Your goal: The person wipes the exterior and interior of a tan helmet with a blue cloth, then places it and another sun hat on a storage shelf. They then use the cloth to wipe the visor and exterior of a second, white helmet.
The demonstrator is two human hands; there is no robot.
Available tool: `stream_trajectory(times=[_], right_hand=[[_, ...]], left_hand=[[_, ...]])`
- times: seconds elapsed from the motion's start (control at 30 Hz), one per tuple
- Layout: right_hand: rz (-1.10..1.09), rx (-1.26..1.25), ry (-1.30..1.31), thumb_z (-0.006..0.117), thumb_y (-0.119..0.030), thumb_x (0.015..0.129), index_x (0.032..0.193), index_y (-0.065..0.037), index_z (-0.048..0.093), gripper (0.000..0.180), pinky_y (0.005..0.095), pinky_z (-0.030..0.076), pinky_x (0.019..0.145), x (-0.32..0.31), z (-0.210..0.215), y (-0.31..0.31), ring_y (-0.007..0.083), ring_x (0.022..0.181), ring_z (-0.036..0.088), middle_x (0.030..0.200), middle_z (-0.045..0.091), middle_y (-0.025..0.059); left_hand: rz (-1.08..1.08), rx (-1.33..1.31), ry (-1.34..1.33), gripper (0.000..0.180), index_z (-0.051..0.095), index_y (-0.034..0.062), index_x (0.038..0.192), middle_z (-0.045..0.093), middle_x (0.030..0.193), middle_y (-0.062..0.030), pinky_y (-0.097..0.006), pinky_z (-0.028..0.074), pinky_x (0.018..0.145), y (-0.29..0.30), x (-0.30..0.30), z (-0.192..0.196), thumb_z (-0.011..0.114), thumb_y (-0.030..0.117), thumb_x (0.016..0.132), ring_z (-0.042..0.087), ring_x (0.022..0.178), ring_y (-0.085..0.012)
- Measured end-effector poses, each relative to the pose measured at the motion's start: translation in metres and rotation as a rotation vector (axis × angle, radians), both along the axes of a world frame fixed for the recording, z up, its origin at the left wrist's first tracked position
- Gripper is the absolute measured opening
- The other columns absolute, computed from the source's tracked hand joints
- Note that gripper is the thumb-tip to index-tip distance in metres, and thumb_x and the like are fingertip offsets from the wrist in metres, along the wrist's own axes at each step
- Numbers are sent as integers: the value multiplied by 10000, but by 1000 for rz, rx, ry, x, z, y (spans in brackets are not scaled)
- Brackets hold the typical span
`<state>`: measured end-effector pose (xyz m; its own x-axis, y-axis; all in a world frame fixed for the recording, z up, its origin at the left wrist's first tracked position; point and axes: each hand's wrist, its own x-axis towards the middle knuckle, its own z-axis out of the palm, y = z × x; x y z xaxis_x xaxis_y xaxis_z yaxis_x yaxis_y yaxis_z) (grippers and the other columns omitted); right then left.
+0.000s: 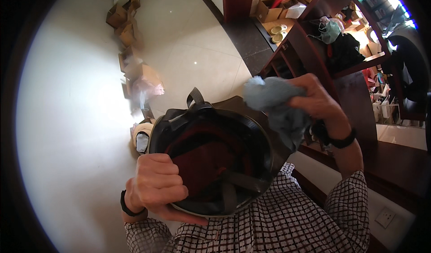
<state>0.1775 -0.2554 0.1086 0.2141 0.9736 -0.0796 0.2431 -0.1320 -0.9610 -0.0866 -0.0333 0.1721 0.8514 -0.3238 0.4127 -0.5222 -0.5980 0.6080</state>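
Left hand: the left hand (159, 185) is folded closed over the near left rim of the dark helmet (213, 156).
Helmet: it is in front of the checked shirt (269, 221), with the hollow side facing up; grey straps (242, 181) lie inside.
Right hand: the right hand (316, 98) is partly closed, gripping a grey-blue cloth (276, 100) between thumb and fingers.
Cloth: bunched, a little blurred, at the right of the helmet; I cannot tell if they touch.
Floor: cardboard boxes (116, 16) stand near the wall.
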Motion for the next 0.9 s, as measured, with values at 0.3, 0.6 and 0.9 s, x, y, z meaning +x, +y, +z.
stream_trajectory(times=[0.3, 0.6, 0.9], right_hand=[[48, -16, -405, 572, -57, 705, 769, 20, 574, 100, 411, 439, 643, -41, -58, 49, 332, 704, 562, 679, 543, 182], [272, 102, -709, 608, -43, 683, 767, -42, 604, 85, 373, 477, 670, -53, -60, 34, 245, 806, 530, 920, 556, 25], [265, 47, -712, 627, -16, 646, 740, -41, 610, 98, 362, 479, 665, -39, -25, -2, 240, 791, 555, 799, 564, 36]], left_hand=[[-7, -3, -10, 558, 380, 138, 505, 267, 464, 40, -252, 175, 407, -1, -1, 5, 840, 451, 547, 279, 381, -106], [6, -33, 19, 559, 367, 124, 515, 294, 475, 25, -264, 192, 406, 7, 2, -6, 842, 414, 572, 307, 402, -125], [-14, -92, -10, 545, 376, 129, 515, 296, 479, 24, -271, 193, 414, 15, 0, -15, 850, 394, 568, 307, 407, -127]])
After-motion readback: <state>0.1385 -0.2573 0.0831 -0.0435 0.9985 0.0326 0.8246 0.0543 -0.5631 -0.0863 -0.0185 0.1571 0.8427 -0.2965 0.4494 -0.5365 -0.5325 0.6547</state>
